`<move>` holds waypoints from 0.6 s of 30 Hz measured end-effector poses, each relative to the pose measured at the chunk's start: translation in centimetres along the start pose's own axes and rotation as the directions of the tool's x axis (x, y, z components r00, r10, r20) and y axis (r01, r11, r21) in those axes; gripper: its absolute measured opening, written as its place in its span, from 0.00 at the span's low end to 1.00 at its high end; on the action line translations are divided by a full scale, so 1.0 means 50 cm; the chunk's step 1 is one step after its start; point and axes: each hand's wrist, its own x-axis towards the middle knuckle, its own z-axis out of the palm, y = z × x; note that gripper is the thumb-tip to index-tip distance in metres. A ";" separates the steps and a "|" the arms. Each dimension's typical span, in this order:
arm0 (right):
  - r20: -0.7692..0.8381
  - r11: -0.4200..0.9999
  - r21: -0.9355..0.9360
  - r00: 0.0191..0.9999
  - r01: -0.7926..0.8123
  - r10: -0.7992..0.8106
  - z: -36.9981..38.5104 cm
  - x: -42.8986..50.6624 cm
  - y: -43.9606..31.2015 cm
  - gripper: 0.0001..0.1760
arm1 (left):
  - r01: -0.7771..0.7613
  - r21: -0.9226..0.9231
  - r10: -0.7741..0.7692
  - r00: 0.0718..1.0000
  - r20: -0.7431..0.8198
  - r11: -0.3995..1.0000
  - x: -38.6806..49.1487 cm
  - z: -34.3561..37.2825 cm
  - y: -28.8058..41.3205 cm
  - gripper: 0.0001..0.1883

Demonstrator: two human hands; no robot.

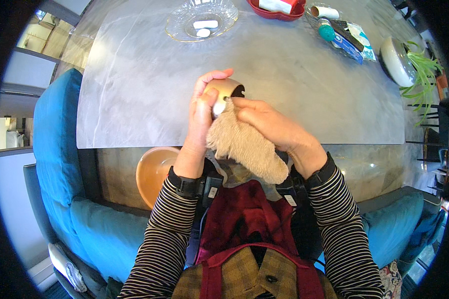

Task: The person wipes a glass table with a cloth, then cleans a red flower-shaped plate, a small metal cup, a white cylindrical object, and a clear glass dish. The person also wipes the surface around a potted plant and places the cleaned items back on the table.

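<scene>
My left hand [200, 108] grips a rounded hollow shell [227, 86], yellowish-gold with a bright white patch low on its side. Its open end faces right and has notches in the rim. A beige fluffy cloth [247, 149] is pinched in my right hand [271, 123], whose fingertips are at the notched rim. The cloth's top corner touches the shell there, while the rest hangs down over the table's near edge toward my lap. Both hands are held over the near part of the grey marbled table [142, 93]. What lies inside the shell is hidden.
At the table's far side are a clear glass dish [176, 28] with two white objects, a red bowl [277, 15], and a cardboard tube [327, 12] among small items. A potted plant [398, 61] stands right. An orange basin [146, 175] sits below the table, near the blue sofa [56, 145].
</scene>
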 end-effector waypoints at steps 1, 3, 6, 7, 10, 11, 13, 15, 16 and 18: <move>0.030 0.999 -0.038 0.999 0.024 -0.022 0.003 -0.002 0.000 0.14 | 0.013 -0.020 -0.013 1.000 0.015 1.000 0.000 -0.001 0.000 0.19; 0.073 0.981 -0.180 0.996 0.070 -0.058 0.006 -0.004 -0.005 0.13 | 0.043 -0.052 -0.040 0.997 0.060 0.998 0.001 -0.003 0.002 0.20; 0.077 0.832 -0.550 0.996 0.073 -0.037 0.008 -0.011 -0.013 0.11 | 0.121 -0.034 -0.119 0.992 0.051 0.992 -0.001 -0.004 0.008 0.19; 0.046 0.719 -0.693 0.999 0.043 -0.016 0.010 -0.016 -0.015 0.11 | 0.135 -0.033 -0.133 0.990 0.056 0.990 -0.001 -0.004 0.011 0.19; -0.039 0.444 -0.896 0.998 -0.016 -0.044 0.016 -0.028 -0.013 0.09 | 0.188 -0.014 -0.188 0.982 -0.014 0.982 -0.003 0.005 0.013 0.19; -0.064 0.371 -0.928 0.995 -0.033 -0.072 0.018 -0.029 -0.012 0.09 | 0.206 0.001 -0.206 0.978 -0.022 0.978 -0.002 0.008 0.015 0.19; -0.158 0.374 -0.922 0.980 -0.101 -0.124 0.022 -0.027 -0.007 0.12 | 0.249 0.020 -0.249 0.968 -0.036 0.968 0.000 0.013 0.019 0.18; -0.227 0.412 -0.899 0.962 -0.147 -0.154 0.023 -0.022 -0.004 0.14 | 0.252 0.015 -0.250 0.965 -0.074 0.968 0.001 0.017 0.021 0.18; -0.255 0.449 -0.879 0.954 -0.161 -0.159 0.024 -0.020 -0.003 0.14 | 0.235 0.003 -0.234 0.967 -0.101 0.972 0.000 0.019 0.021 0.18; -0.249 0.554 -0.823 0.955 -0.122 -0.160 0.023 -0.014 -0.001 0.15 | 0.202 0.045 -0.197 0.975 -0.102 0.978 -0.001 0.019 0.023 0.18</move>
